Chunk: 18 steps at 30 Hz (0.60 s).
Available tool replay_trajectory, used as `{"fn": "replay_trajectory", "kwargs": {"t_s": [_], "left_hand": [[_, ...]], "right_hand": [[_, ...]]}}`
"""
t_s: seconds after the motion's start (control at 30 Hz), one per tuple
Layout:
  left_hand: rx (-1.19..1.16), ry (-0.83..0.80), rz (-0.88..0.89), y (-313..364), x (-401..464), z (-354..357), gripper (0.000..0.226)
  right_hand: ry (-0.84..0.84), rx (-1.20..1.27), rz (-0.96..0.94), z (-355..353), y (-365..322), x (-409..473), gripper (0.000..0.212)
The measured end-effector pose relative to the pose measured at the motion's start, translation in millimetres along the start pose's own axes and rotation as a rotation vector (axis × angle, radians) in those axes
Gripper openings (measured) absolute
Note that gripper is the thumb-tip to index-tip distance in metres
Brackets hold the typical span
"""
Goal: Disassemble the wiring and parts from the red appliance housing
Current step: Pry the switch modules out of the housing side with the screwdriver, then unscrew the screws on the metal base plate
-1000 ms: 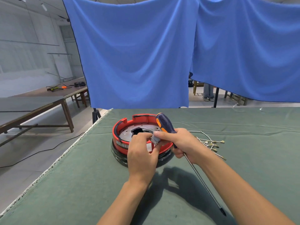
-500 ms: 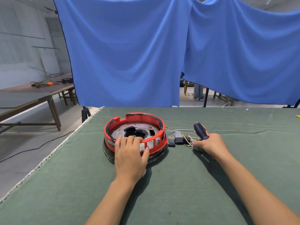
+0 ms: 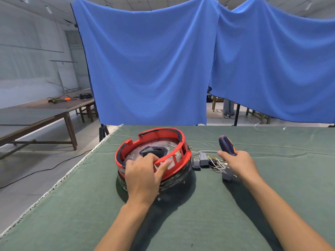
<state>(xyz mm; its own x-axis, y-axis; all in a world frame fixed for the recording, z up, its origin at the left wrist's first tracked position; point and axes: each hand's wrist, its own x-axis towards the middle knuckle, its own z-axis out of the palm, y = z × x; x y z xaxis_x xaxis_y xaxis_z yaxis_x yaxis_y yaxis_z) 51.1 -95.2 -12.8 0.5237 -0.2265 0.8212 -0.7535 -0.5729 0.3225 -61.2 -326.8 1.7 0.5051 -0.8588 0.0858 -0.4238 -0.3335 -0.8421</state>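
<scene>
The round red appliance housing (image 3: 159, 140) sits tilted on the green table, its near side raised, with a metal plate and a dark opening inside. My left hand (image 3: 143, 176) grips its near rim, fingers inside and thumb on the outer wall. My right hand (image 3: 239, 165) holds a screwdriver with a dark blue and orange handle (image 3: 227, 144) to the right of the housing. Between them lie removed grey connector blocks (image 3: 201, 161) and white wires with ring terminals (image 3: 218, 163). Another grey part (image 3: 227, 174) lies under my right hand.
The green cloth table (image 3: 199, 214) has its left edge (image 3: 59, 180) close to the housing. Blue curtains (image 3: 154, 69) hang behind it. A long wooden table (image 3: 45, 109) with tools stands at the left. A black cable runs across the floor.
My left hand has curled over the near rim and tipped the housing up. My right hand with the screwdriver stays beside the removed parts. A second ago both hands were at the housing.
</scene>
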Motion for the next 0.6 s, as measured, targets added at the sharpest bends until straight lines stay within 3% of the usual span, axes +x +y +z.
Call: {"fn": "replay_trajectory", "kwargs": {"t_s": [0.13,0.23,0.33,0.47,0.6], "left_hand": [[-0.303,0.102,-0.352,-1.6,15.5,-15.0,0.047],[-0.543,0.308,-0.529,-11.4,23.5,-23.5,0.049],[-0.822,0.446,-0.825,-23.1,30.3,-28.7,0.051],[-1.203,0.376,-1.219,-37.0,33.6,-31.9,0.034],[-1.387,0.202,-1.432,-35.2,28.2,-24.4,0.012]], "right_hand": [[-0.087,0.204,-0.010,0.1,-13.9,-8.2,0.032],[-0.172,0.355,0.017,0.0,-25.8,-13.9,0.034],[-0.219,0.423,0.036,1.8,-31.3,-18.0,0.036],[-0.265,0.538,0.081,3.2,-32.0,-18.2,0.032],[-0.318,0.819,0.197,0.9,-30.4,-16.7,0.032]]}}
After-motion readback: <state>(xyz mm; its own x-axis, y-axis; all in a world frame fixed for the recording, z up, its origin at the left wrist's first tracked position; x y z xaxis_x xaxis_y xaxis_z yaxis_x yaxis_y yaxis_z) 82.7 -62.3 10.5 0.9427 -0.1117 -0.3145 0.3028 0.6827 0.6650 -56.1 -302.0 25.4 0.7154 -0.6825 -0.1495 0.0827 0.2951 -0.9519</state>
